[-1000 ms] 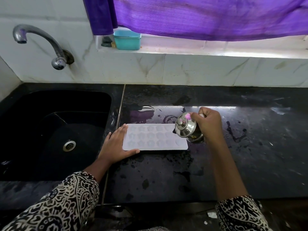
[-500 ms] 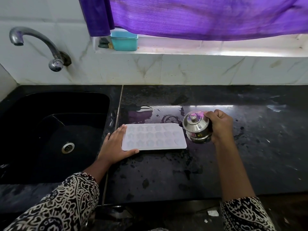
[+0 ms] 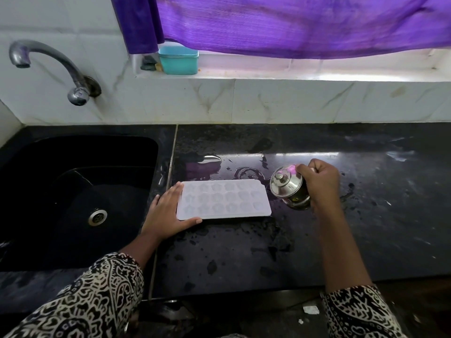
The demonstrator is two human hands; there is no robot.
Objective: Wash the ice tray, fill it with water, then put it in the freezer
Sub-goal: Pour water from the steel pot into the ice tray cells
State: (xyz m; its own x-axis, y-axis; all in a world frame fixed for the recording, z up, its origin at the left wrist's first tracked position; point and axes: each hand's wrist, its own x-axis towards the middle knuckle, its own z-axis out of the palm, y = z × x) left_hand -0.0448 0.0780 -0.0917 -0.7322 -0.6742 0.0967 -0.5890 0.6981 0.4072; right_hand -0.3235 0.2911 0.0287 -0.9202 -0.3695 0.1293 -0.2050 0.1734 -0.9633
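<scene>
A white ice tray (image 3: 223, 200) with several star-shaped cells lies flat on the wet black counter (image 3: 244, 254), just right of the sink. My left hand (image 3: 168, 213) cups its near-left corner, fingers along the left edge and thumb along the front edge. My right hand (image 3: 319, 179) grips a small lidded steel pot (image 3: 288, 185). The pot is tilted toward the tray and sits just off the tray's right end, low over the counter. No water stream is visible.
A black sink (image 3: 156, 147) with a drain lies to the left, under a curved metal tap (image 3: 48, 59) on the wall. A teal box (image 3: 178, 60) stands on the window ledge below a purple curtain (image 3: 292, 23). Puddles lie behind the tray.
My right hand has carried the steel pot to the right, from over the tray's right end to just beside it. My left hand and the tray have stayed put.
</scene>
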